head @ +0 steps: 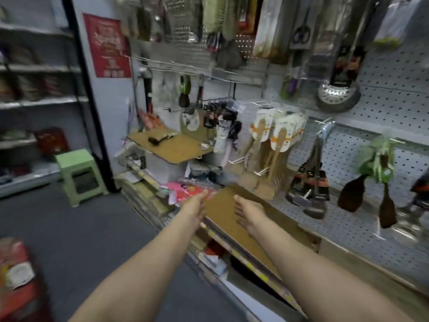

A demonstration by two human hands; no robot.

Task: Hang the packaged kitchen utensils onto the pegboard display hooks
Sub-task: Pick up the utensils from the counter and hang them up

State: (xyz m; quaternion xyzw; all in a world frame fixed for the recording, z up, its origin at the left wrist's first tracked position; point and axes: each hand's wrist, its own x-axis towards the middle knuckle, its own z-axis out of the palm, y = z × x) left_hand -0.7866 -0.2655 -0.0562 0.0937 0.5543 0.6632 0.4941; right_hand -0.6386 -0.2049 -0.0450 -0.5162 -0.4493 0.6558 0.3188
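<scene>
Flanking cardboard flap, both hands' grip

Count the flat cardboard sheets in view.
2. One cardboard sheet lies on the boxes left of the pegboard; the other sits under both hands. More may be hidden.

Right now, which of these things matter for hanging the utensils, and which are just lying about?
For the job: pegboard; hooks; wooden spatulas; left hand; right hand.
Lying about: green stool; red poster; cardboard sheet.
</scene>
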